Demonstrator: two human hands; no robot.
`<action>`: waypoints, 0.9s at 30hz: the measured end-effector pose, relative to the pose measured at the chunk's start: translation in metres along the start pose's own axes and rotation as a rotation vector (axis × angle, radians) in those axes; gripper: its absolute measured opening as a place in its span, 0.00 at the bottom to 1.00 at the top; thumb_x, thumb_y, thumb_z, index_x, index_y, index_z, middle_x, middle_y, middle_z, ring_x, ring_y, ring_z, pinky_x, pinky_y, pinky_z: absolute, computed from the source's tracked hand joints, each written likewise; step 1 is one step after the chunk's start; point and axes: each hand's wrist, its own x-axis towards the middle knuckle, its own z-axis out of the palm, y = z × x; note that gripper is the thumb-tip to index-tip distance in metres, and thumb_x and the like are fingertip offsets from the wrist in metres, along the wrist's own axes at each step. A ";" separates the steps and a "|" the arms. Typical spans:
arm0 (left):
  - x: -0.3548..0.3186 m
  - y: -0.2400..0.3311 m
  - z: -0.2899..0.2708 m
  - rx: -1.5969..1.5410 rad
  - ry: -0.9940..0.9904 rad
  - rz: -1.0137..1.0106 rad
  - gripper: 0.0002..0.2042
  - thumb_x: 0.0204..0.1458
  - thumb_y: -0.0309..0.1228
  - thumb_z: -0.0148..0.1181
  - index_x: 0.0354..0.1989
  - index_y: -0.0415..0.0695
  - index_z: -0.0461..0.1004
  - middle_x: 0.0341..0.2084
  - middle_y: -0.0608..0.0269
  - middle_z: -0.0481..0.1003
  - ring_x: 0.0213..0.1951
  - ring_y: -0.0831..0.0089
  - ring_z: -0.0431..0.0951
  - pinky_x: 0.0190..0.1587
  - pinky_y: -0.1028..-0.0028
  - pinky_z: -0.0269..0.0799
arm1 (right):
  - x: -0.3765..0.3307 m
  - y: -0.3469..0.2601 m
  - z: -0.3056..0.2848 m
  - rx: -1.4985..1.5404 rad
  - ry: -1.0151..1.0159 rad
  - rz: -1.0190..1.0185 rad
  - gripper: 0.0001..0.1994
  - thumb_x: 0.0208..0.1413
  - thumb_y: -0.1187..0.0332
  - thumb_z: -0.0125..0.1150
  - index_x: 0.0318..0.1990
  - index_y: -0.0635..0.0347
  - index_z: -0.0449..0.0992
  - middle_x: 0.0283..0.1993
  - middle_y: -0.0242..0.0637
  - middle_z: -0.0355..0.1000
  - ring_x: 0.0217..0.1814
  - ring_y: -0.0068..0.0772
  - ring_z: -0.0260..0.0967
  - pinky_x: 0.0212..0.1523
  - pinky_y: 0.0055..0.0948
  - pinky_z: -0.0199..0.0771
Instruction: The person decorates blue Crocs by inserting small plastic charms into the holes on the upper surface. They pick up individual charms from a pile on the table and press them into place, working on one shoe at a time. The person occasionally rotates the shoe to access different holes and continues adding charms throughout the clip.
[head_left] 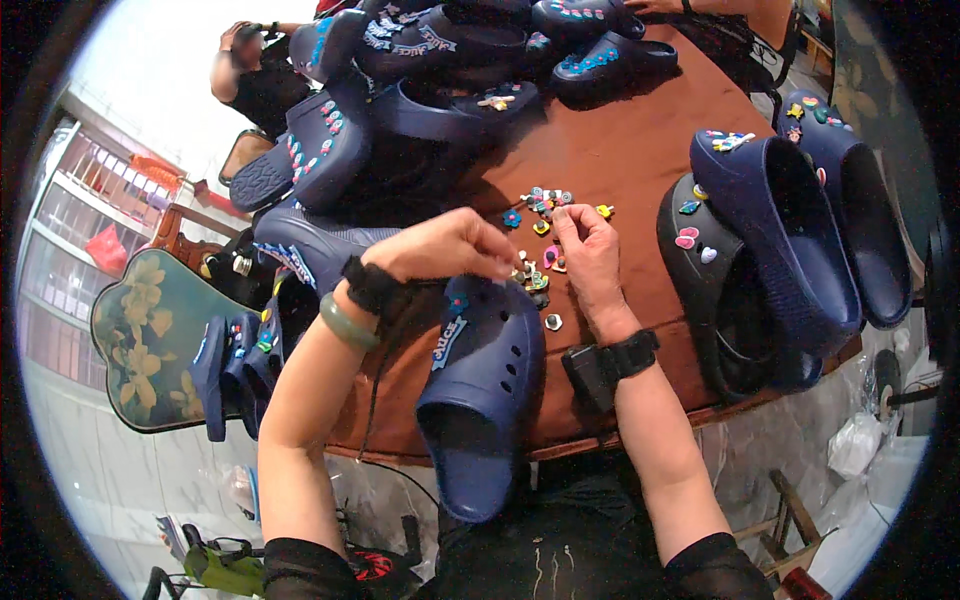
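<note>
A navy blue clog [480, 390] lies toe-forward on the brown table [640, 150], its heel hanging over the near edge. My left hand [445, 247] rests over the clog's toe, fingers curled down on it. My right hand [588, 250] is just to the right, its fingertips pinched among a scatter of small colourful shoe charms [545, 205]. Whether a charm is held between those fingers I cannot tell. One charm [458, 302] sits on the clog's upper. Both wrists wear black straps; the left also has a green bangle.
A stack of blue and black clogs with charms [780, 230] stands at the right. More navy clogs [400, 110] pile at the far left and back. Another person [250, 75] sits beyond. A green flowered stool [150, 340] with clogs stands at the left.
</note>
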 end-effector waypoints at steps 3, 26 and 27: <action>-0.020 -0.002 0.017 -0.086 0.030 -0.135 0.10 0.49 0.26 0.66 0.39 0.35 0.80 0.27 0.67 0.80 0.30 0.81 0.75 0.39 0.77 0.71 | -0.002 -0.001 0.003 0.041 -0.001 0.022 0.09 0.63 0.66 0.57 0.35 0.63 0.75 0.27 0.24 0.69 0.27 0.11 0.62 0.26 0.17 0.67; -0.035 -0.033 0.050 -0.124 0.494 -0.223 0.09 0.42 0.29 0.68 0.27 0.38 0.77 0.22 0.63 0.77 0.27 0.77 0.75 0.33 0.75 0.69 | -0.005 -0.012 -0.009 -0.221 -0.701 0.085 0.05 0.54 0.69 0.62 0.33 0.60 0.75 0.31 0.22 0.70 0.33 0.12 0.64 0.35 0.19 0.65; -0.037 -0.032 0.048 -0.123 0.481 -0.229 0.09 0.42 0.29 0.68 0.27 0.38 0.77 0.22 0.64 0.77 0.27 0.77 0.74 0.33 0.75 0.69 | -0.006 -0.019 -0.011 -0.232 -0.726 0.095 0.05 0.54 0.70 0.62 0.33 0.60 0.75 0.31 0.22 0.71 0.33 0.12 0.64 0.35 0.19 0.66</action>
